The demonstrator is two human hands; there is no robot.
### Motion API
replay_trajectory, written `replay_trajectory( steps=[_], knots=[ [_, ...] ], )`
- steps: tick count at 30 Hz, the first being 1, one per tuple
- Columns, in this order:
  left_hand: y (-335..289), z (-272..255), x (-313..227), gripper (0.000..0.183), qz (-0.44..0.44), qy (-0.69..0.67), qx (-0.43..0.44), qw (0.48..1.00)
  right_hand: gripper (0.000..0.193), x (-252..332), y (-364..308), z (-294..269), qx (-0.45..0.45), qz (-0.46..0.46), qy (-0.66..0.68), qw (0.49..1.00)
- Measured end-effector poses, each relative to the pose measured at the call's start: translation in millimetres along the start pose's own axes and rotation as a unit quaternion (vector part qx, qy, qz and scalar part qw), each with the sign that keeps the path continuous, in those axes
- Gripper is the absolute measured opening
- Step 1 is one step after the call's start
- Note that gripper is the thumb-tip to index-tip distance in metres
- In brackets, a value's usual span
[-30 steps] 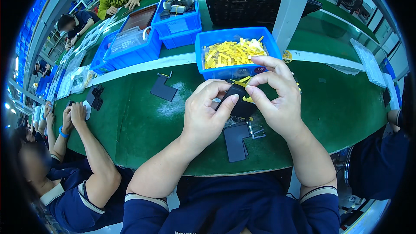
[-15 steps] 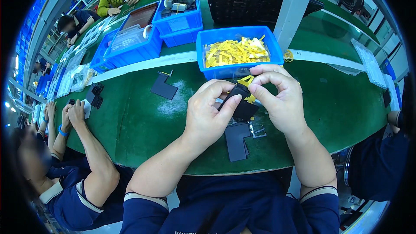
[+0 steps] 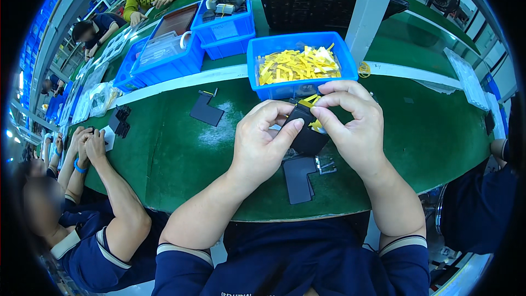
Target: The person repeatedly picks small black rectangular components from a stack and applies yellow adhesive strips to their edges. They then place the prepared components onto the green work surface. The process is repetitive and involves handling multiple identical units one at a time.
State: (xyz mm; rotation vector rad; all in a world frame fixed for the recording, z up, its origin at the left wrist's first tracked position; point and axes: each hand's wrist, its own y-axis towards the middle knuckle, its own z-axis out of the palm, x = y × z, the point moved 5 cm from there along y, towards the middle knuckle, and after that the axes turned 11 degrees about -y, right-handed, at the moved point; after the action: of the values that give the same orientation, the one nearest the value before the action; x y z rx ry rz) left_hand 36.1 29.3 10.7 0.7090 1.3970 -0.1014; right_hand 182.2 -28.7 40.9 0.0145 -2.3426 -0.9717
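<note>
My left hand [image 3: 257, 140] is closed on a flat black battery-like piece [image 3: 309, 140], its thumb pressed on the top face and its fingers underneath. At the upper end of this piece, my right hand [image 3: 356, 126] pinches at a yellow strip [image 3: 308, 102] with thumb and forefinger; the fingertips partly hide the strip. More yellow shows under the right fingers. Just below my hands, dark L-shaped pieces [image 3: 298, 181] lie stacked on the green table, with a small connector end at their right. Another L-shaped piece [image 3: 207, 112] lies to the left, beside a whitish powdery patch.
Beyond my hands stands a blue bin [image 3: 274, 92] filled with yellow strips [image 3: 298, 66]. More blue bins [image 3: 224, 28] are at the back left, and a black tray [image 3: 307, 8] leans behind a white post [image 3: 372, 16]. A co-worker's hands [image 3: 94, 143] are at the left table edge.
My hands stay almost in place; the black piece has turned slightly and shows more of its lower face. The co-worker's hands at the left have shifted a little.
</note>
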Motion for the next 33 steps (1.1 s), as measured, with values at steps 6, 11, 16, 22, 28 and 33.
replay_trajectory(
  steps=[6, 11, 16, 22, 28, 33],
  knots=[
    [-1, -1, -1, 0.019, 0.005, 0.017, 0.007, 1.0, 0.016, 3, -2, 1, -0.008, -0.034, -0.026, 0.999],
    [0, -3, 4, 0.02, 0.004, 0.03, 0.021, 0.999, 0.017, 8, 2, -2, -0.024, -0.021, -0.03, 0.999],
    [-1, -1, -3, 0.021, 0.021, 0.067, 0.028, 0.997, 0.012, 2, 2, 1, 0.034, -0.014, 0.022, 0.999],
    [-2, 2, -5, 0.021, -0.005, 0.059, 0.048, 0.997, 0.01, -1, 3, 4, 0.076, -0.013, 0.056, 0.995],
    [-1, -2, -3, 0.02, -0.012, 0.0, 0.05, 0.999, 0.011, -4, 6, 3, 0.123, -0.017, 0.107, 0.986],
    [1, -3, 2, 0.019, -0.054, -0.048, 0.045, 0.996, 0.016, -1, 5, 1, 0.076, -0.042, 0.046, 0.995]
  ],
)
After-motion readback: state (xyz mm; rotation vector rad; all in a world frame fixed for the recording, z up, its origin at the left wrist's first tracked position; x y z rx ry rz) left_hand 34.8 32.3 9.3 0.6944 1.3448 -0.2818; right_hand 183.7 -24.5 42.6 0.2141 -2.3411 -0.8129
